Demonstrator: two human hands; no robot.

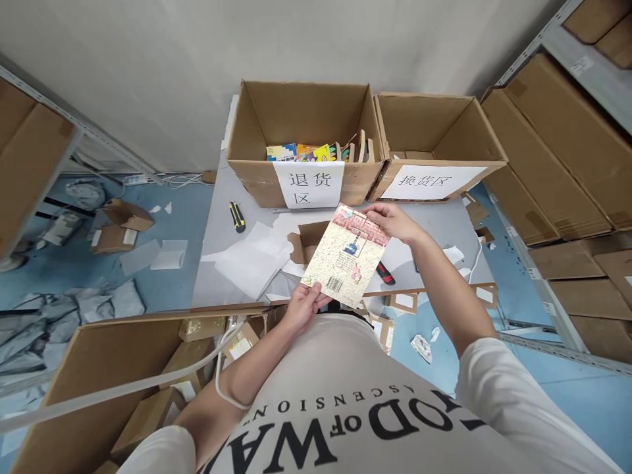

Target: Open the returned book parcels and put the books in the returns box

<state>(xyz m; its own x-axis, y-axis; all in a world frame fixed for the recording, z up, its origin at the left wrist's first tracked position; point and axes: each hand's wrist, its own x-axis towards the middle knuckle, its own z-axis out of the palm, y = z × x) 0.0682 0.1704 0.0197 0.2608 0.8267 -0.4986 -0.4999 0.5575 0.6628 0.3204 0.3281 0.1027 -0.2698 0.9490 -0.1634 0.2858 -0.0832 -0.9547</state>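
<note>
Between my two hands I hold a book (340, 257), tilted, with a speckled cream cover, a pink-red band at the top and a barcode low on it. My left hand (307, 306) pinches its lower left corner, thumb on the cover. At its upper right edge my right hand (392, 220) grips it, fingers partly hidden behind. Under the book an open small cardboard box (309, 242) rests on the grey table (217, 227). A red and black box cutter (386, 273) lies just right of the book, partly covered by it.
At the table's back stand two large cardboard boxes with paper signs, the left one (251, 178) with several books (316, 153), the right one (444, 128) beside it. A yellow and black cutter (237, 217) and white wrapping sheets (254, 260) lie left. Below, a big carton (74, 388) holds parcels.
</note>
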